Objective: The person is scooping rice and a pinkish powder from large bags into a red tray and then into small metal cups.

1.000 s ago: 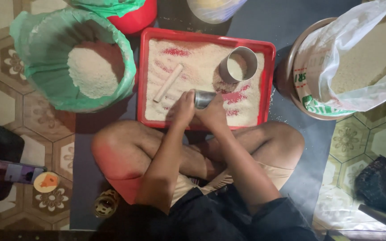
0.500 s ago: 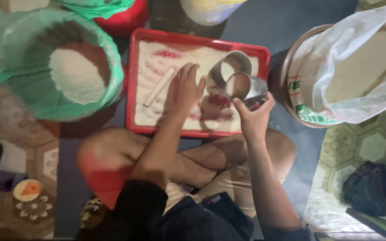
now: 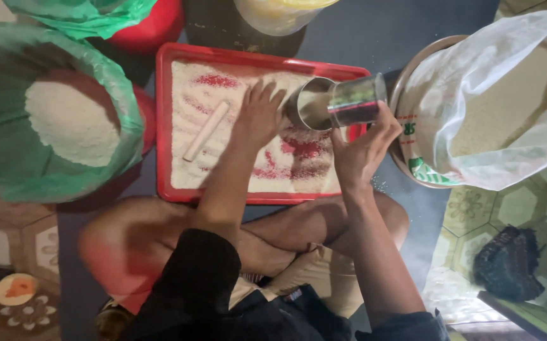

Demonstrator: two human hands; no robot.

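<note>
OK, big stuff first: white sack of pale grain sits in a round basin at right, mouth rolled open for scooping. Left, a green-lined tub holds a mound of white flour or grain, liner folded over the rim so nothing spills. Red tray sits centre, just past the person's crossed legs, so both hands reach it w/o leaning; thin grain layer spread over it, red base showing thru in streaks. Small pale stick lies on the grain, left part of tray.

Left hand is flat, fingers spread, palm on the grain, holding nothing; prob. spreading or steadying. Right hand is wrapped round a metal cup, tipped sideways w/ mouth facing left over the tray's far-right corner. Can't tell if grain is coming out.
</note>
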